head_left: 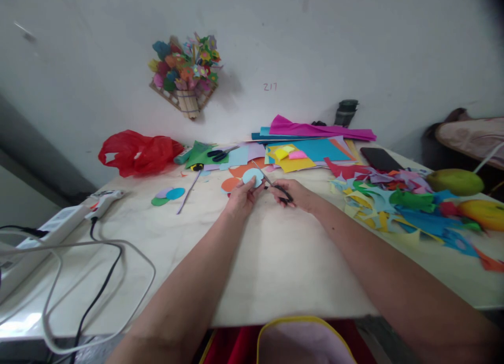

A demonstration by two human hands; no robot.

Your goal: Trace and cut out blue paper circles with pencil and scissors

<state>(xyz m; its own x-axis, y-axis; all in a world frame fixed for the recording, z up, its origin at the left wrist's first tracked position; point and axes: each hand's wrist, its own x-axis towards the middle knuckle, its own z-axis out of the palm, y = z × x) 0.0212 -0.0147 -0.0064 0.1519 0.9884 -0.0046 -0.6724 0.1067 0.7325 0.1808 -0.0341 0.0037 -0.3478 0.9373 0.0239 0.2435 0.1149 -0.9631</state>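
Pinched in my left hand (241, 198) is a light blue paper circle (252, 177), held up over the table. My right hand (293, 192) grips a pair of scissors (284, 193) by the dark handles, and the blades reach to the right edge of the circle. Whether the blades touch the paper I cannot tell. Just beyond my left hand lie orange paper circles (230, 184). Farther left, purple, green and blue paper circles (175, 193) overlap on the table.
Paper scraps (413, 201) cover the right side, near a phone (380, 158) and mangoes (454, 182). Coloured sheets (315, 149) are stacked at the back. Another pair of scissors (218, 155) and a red plastic bag (137, 153) lie back left. A power strip (45, 238) and cables occupy the left edge.
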